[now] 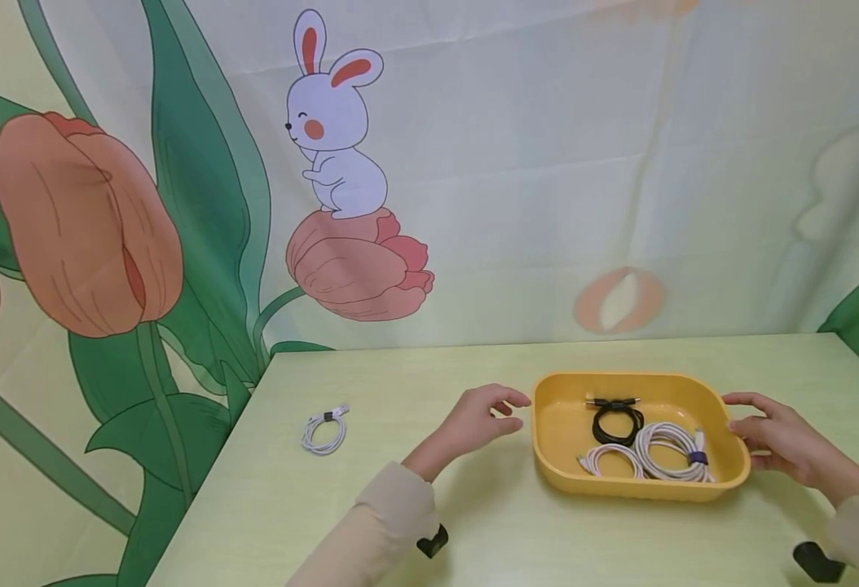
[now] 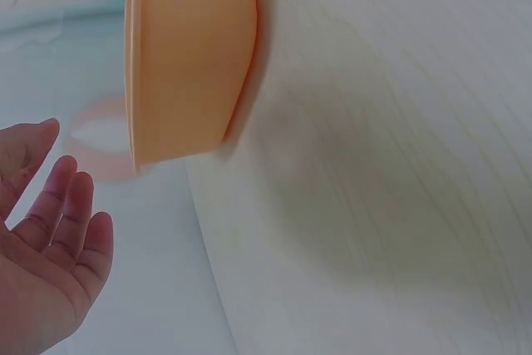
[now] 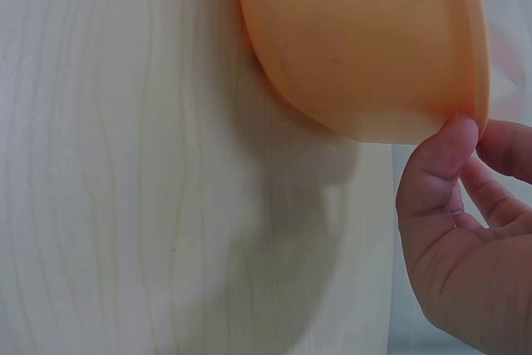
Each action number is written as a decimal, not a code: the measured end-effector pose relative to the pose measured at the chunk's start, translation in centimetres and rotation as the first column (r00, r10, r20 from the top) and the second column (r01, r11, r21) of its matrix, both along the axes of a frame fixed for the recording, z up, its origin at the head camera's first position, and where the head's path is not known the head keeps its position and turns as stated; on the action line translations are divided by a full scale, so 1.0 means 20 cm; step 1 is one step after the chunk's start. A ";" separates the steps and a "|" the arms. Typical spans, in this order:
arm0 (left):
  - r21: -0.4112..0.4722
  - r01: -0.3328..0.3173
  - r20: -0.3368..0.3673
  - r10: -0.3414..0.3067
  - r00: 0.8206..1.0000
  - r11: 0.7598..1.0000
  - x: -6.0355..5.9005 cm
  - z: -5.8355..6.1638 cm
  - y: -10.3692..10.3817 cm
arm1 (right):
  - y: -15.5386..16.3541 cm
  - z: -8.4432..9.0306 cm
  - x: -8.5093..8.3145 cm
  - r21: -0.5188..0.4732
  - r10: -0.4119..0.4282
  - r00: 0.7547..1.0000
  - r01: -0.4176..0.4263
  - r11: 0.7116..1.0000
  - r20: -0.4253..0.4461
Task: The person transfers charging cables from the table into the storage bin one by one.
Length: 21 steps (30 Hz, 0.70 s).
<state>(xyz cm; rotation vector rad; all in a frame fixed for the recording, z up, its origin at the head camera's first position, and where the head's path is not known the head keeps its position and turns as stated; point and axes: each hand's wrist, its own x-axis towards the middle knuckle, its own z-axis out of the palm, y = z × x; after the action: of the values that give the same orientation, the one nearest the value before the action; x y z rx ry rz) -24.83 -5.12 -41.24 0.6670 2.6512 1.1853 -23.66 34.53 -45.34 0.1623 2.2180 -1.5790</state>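
A yellow tray (image 1: 557, 428) sits on the pale green table (image 1: 290, 505). It holds a black cable coil (image 1: 616, 421) and two white cable coils (image 1: 670, 456). My left hand (image 1: 482, 421) hovers just off the tray's left end with relaxed fingers and holds nothing. The left wrist view shows the open palm (image 2: 46, 255) apart from the tray (image 2: 187, 56). My right hand (image 1: 774, 436) curls round the tray's right end. In the right wrist view its thumb (image 3: 445, 164) presses the tray (image 3: 357, 39) under the rim, with the fingers behind the rim.
Another coiled white cable (image 1: 324, 430) lies alone on the table, far left of the tray. A printed cloth backdrop with a rabbit (image 1: 334, 122) and tulips hangs behind the table's far edge. The table's left edge runs diagonally near that loose cable.
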 end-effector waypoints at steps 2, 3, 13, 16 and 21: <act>0.004 -0.005 -0.006 0.005 1.000 1.000 0.00 0.00 -0.02 | 0.00 0.00 0.00 -0.001 -0.002 1.000 0.002 1.000 0.001; 0.006 -0.007 -0.011 0.007 1.000 1.000 0.00 0.00 -0.03 | 0.00 0.00 0.00 -0.001 -0.003 1.000 0.003 1.000 0.001; 0.001 -0.043 -0.033 0.043 0.999 0.999 -0.01 0.01 -0.14 | 0.00 0.00 0.00 0.005 0.005 1.000 -0.005 1.000 -0.010; 0.006 -0.063 -0.037 0.063 0.997 0.998 -0.01 0.02 -0.17 | 0.00 0.00 0.00 0.003 0.005 1.000 -0.005 1.000 -0.008; 0.012 -0.094 -0.052 0.095 0.994 0.995 -0.02 0.02 -0.22 | 0.00 0.00 0.00 0.003 0.002 1.000 -0.002 1.000 -0.006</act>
<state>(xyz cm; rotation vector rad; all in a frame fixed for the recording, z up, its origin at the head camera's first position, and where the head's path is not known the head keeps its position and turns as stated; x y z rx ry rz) -25.32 -9.51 -40.79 0.5882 2.7503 1.2217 -23.57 34.49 -45.30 0.1564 2.2244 -1.5774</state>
